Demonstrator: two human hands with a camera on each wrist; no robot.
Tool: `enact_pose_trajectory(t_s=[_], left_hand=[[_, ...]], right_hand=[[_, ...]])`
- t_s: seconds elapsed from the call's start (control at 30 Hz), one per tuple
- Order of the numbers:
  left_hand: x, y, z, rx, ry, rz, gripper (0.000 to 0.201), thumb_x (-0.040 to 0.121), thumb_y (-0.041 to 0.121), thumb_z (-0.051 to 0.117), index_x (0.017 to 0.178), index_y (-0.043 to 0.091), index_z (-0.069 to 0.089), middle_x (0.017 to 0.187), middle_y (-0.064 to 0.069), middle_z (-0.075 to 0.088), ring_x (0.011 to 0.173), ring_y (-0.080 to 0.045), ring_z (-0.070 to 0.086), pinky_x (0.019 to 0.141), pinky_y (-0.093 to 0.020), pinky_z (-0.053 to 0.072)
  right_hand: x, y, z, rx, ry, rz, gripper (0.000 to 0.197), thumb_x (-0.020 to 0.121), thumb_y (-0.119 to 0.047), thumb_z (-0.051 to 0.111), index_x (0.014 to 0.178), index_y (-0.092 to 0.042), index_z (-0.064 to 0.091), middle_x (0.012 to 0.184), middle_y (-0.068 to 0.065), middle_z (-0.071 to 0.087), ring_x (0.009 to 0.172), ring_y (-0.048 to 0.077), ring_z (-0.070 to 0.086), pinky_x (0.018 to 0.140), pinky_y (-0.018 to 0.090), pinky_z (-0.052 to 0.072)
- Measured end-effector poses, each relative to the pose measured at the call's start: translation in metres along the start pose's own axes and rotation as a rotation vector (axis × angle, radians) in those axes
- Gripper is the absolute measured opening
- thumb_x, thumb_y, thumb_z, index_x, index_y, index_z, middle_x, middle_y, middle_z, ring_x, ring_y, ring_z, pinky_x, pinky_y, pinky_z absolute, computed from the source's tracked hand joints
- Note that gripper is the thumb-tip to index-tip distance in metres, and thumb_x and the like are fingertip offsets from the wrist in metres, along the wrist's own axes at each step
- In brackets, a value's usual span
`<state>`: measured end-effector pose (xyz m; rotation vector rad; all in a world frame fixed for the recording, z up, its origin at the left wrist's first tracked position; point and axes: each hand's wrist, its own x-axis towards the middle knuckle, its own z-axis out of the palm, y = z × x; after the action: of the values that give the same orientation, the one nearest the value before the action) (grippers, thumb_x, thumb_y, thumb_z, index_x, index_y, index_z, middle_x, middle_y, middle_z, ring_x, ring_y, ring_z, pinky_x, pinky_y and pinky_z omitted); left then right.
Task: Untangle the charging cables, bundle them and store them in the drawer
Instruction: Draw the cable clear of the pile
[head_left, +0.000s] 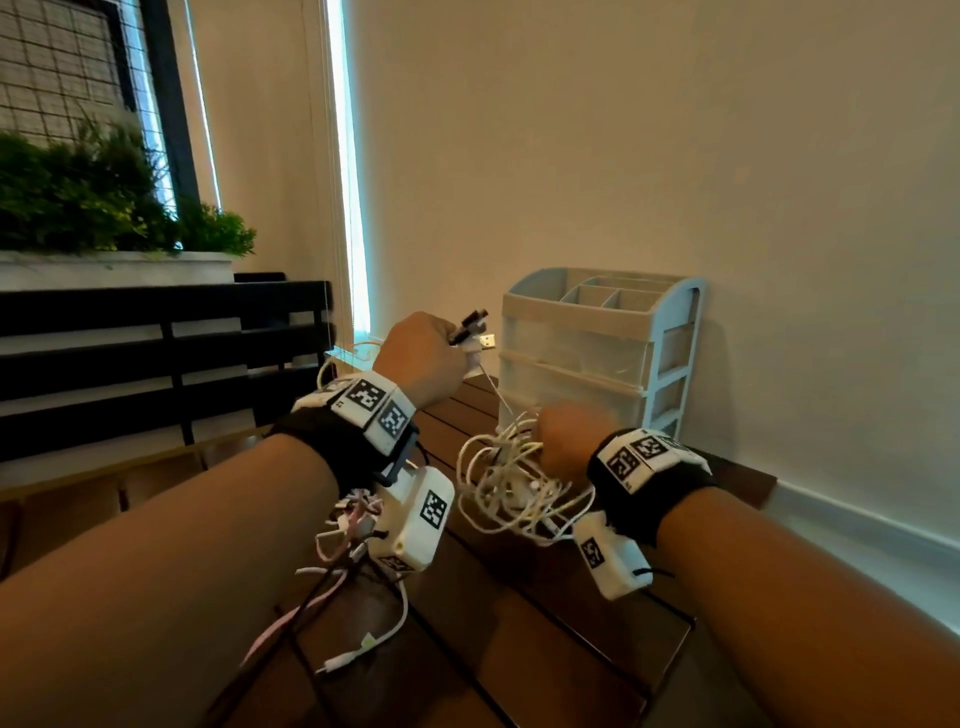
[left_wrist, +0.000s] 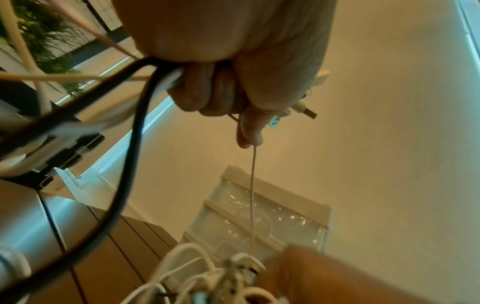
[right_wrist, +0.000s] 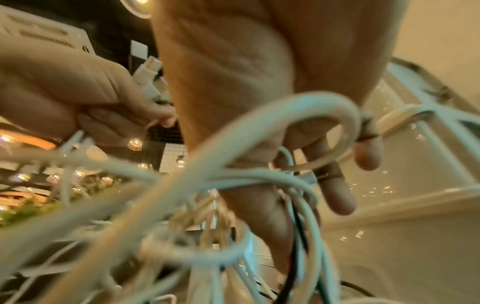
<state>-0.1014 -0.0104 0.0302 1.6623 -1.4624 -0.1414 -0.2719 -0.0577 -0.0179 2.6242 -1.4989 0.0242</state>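
Left hand grips cable plugs; right hand, blurred, apparently clutches white cable tangle.

white cable tangle; black cable; pink cable; pale blue drawer unit, clear drawers; dark brown slatted worktop; black-and-white square-patterned wrist markers; green plants.

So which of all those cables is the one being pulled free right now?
Start at the pale drawer organizer against the wall on the wooden table. In front of it the right hand grips a white tangle. One thin white cable runs taut from it up to the left hand; the others hang in slack loops.
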Motion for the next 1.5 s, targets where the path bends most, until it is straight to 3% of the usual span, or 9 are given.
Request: enact_pose_trajectory(t_s=[0.17, 0.3, 0.53, 0.63, 0.93, 1.1, 1.27, 1.37, 1.5], left_hand=[[0.008, -0.017, -0.019, -0.053, 0.063, -0.084, 0.019, 0.082, 0.028, 0.073, 0.092, 0.011, 0.072, 0.085, -0.01, 0.068, 0.091, -0.032, 0.066, 0.076, -0.034, 0.05], [0.002, -0.016, -0.008, -0.101, 0.044, -0.098, 0.015, 0.084, 0.025, 0.071, 0.088, 0.01, 0.071, 0.092, -0.014, 0.07, 0.092, -0.03, 0.065, 0.079, -0.036, 0.051], [-0.002, -0.003, 0.013, -0.143, -0.023, -0.067, 0.021, 0.081, 0.024, 0.072, 0.096, 0.01, 0.073, 0.093, -0.01, 0.071, 0.088, -0.025, 0.065, 0.082, -0.037, 0.054], [-0.001, -0.003, 0.002, -0.222, -0.009, -0.101, 0.016, 0.08, 0.02, 0.074, 0.089, 0.007, 0.073, 0.087, -0.01, 0.068, 0.083, -0.025, 0.061, 0.077, -0.032, 0.049], [-0.001, -0.009, -0.005, -0.251, 0.006, -0.142, 0.015, 0.079, 0.017, 0.075, 0.071, 0.012, 0.064, 0.089, -0.012, 0.067, 0.081, -0.023, 0.057, 0.075, -0.031, 0.044], [-0.007, -0.003, 0.004, -0.116, -0.027, -0.112, 0.021, 0.083, 0.025, 0.073, 0.093, 0.006, 0.069, 0.09, -0.011, 0.066, 0.086, -0.025, 0.06, 0.075, -0.031, 0.047], [-0.009, 0.007, 0.007, -0.103, -0.014, -0.077, 0.025, 0.084, 0.024, 0.071, 0.1, 0.006, 0.072, 0.098, -0.012, 0.07, 0.095, -0.029, 0.065, 0.086, -0.039, 0.054], [-0.003, 0.002, -0.008, -0.188, 0.067, -0.139, 0.021, 0.082, 0.023, 0.072, 0.099, 0.009, 0.073, 0.096, -0.011, 0.071, 0.093, -0.027, 0.066, 0.087, -0.04, 0.055], [0.0, -0.011, -0.027, -0.176, 0.143, -0.194, 0.014, 0.079, 0.022, 0.074, 0.085, 0.01, 0.069, 0.084, -0.01, 0.066, 0.081, -0.026, 0.062, 0.069, -0.032, 0.048]], right_hand=[[-0.005, 0.021, -0.004, -0.126, 0.082, 0.196, 0.019, 0.093, -0.018, 0.05, 0.106, -0.014, 0.064, 0.112, 0.004, 0.065, 0.106, 0.026, 0.06, 0.084, 0.038, 0.04], [-0.007, 0.016, -0.023, -0.042, -0.032, 0.127, 0.011, 0.087, -0.024, 0.063, 0.092, -0.014, 0.064, 0.099, 0.004, 0.066, 0.091, 0.025, 0.062, 0.071, 0.032, 0.042], [0.005, -0.023, -0.017, 0.451, 0.389, -0.092, 0.014, 0.082, -0.017, 0.062, 0.092, -0.019, 0.053, 0.089, 0.0, 0.057, 0.082, 0.019, 0.055, 0.067, 0.029, 0.043], [0.008, -0.016, -0.002, 0.288, 0.199, -0.012, 0.013, 0.089, -0.026, 0.056, 0.078, -0.022, 0.051, 0.082, -0.003, 0.055, 0.08, 0.017, 0.051, 0.071, 0.029, 0.04], [0.013, -0.001, 0.002, -0.004, -0.015, 0.09, 0.023, 0.092, -0.019, 0.049, 0.106, -0.009, 0.065, 0.11, 0.008, 0.066, 0.087, 0.025, 0.058, 0.073, 0.03, 0.042], [0.007, -0.011, 0.005, -0.072, 0.097, 0.019, 0.039, 0.083, -0.059, 0.06, 0.081, -0.019, 0.061, 0.085, -0.001, 0.057, 0.089, 0.022, 0.053, 0.086, 0.039, 0.044], [0.009, -0.002, 0.031, -0.086, -0.026, 0.046, 0.044, 0.083, -0.046, 0.06, 0.123, -0.028, 0.057, 0.145, 0.001, 0.04, 0.137, 0.034, 0.019, 0.106, 0.063, 0.022], [0.006, 0.005, 0.024, -0.036, -0.155, 0.104, 0.059, 0.086, -0.035, 0.06, 0.14, -0.023, 0.042, 0.153, 0.007, 0.03, 0.145, 0.037, 0.007, 0.111, 0.063, 0.01], [-0.003, 0.008, 0.002, -0.011, -0.19, 0.081, 0.036, 0.091, -0.038, 0.058, 0.11, -0.007, 0.063, 0.099, 0.008, 0.061, 0.089, 0.022, 0.057, 0.078, 0.034, 0.047]])
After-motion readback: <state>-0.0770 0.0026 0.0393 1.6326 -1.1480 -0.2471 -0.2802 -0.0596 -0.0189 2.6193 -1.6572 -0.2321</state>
